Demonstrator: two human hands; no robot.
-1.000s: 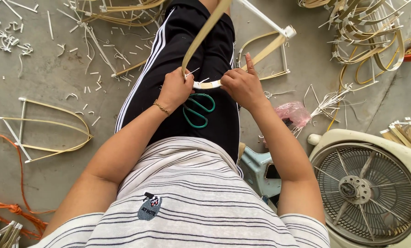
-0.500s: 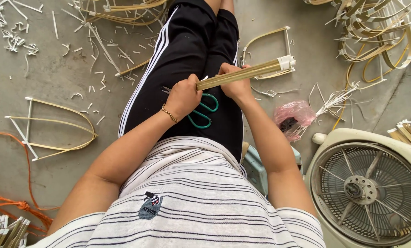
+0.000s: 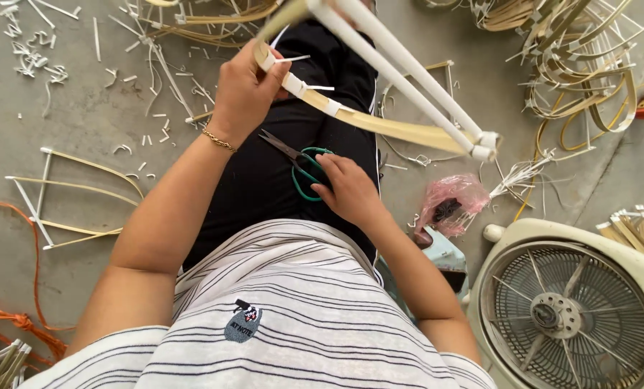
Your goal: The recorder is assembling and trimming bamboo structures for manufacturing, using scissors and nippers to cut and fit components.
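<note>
Left hand (image 3: 244,94) raised over the lap, fingers closed around one end of a bamboo strip frame (image 3: 379,122), a curved tan strip with white tape wraps along it, joined at the far end to white straight rods that run up and out of the top of the picture. Frame held in the air above the black trousers (image 3: 278,180), tilted, taped corner out to the right over the floor. Right hand (image 3: 347,189) low on the lap, fingers curled onto the green handles of the scissors (image 3: 300,164); scissors lie on the trousers, blades pointing up-left, slightly parted; whether the fingers are through the loops cannot be told. Gold bracelet (image 3: 219,141) on the left wrist. Person wears a white striped shirt (image 3: 286,317). Concrete floor (image 3: 84,115) littered with short white and tan offcuts. A finished frame (image 3: 70,198) lies flat on the floor to the left, well apart from the hands. Orange cord (image 3: 19,317) at lower left. Pile of curved strip frames (image 3: 581,72) at upper right. Pink plastic bag (image 3: 451,202) on the floor just right of the leg, near a cream box fan (image 3: 566,310) lying face up at lower right.
</note>
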